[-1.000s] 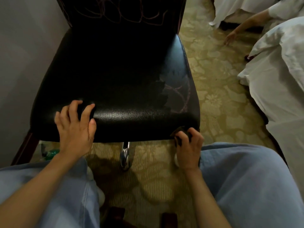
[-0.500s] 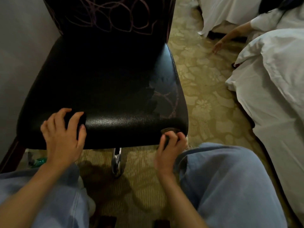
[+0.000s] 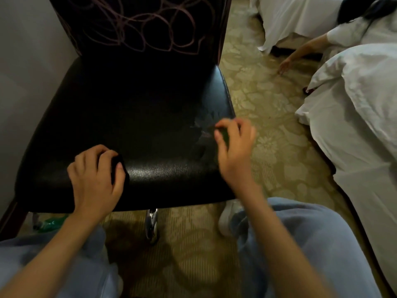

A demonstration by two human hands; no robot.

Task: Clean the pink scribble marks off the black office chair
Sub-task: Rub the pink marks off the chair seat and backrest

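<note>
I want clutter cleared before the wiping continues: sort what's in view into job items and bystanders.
Job:
black padded office chair
pink scribble marks on its backrest and seat
small dark object, blurred, pinched in the right hand
left hand on the seat's front

Lying about:
green plastic bottle under the chair
rumpled white bed sheets
another person in white beyond

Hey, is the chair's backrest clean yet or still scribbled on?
Still scribbled on: looping pink scribble marks cover the backrest. The right hand, pinching a small dark thing, is down at the seat.
</note>
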